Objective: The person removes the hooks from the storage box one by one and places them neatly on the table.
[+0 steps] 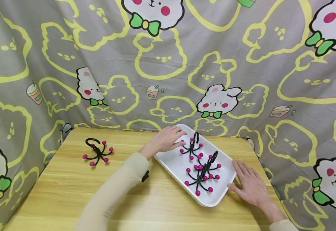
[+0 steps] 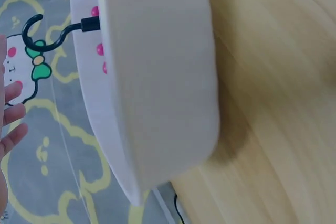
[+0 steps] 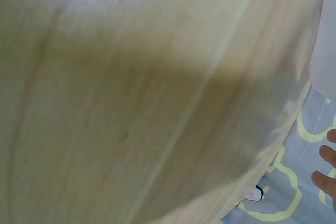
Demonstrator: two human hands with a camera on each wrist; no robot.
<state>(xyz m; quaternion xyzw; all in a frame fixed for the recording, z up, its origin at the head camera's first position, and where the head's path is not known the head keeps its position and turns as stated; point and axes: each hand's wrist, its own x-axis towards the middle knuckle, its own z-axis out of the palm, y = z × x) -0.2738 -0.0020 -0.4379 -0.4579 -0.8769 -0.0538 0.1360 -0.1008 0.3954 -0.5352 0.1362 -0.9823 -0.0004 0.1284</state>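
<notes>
A white tray (image 1: 168,160) lies askew on the table. In it are black multi-arm hooks (image 1: 199,179) whose curved arms end in pink balls. My left hand (image 1: 168,139) hangs over the tray's far left side, fingers stretched out. At the tray's right end, my right hand (image 1: 250,183) has its fingertips and thumb right at the rim, fingers loosely spread. In the left wrist view, the tray's side wall (image 2: 163,77) fills the middle, and one hook (image 2: 47,40) sticks up past its rim. The right wrist view shows only fingers (image 3: 324,179) at its edge.
Another hook (image 1: 98,153) of the same kind lies on the wooden table (image 1: 55,192) at the left. A small black piece (image 1: 145,176) shows beside my left forearm, which hides the rest. A patterned grey curtain (image 1: 168,106) hangs behind and at both sides.
</notes>
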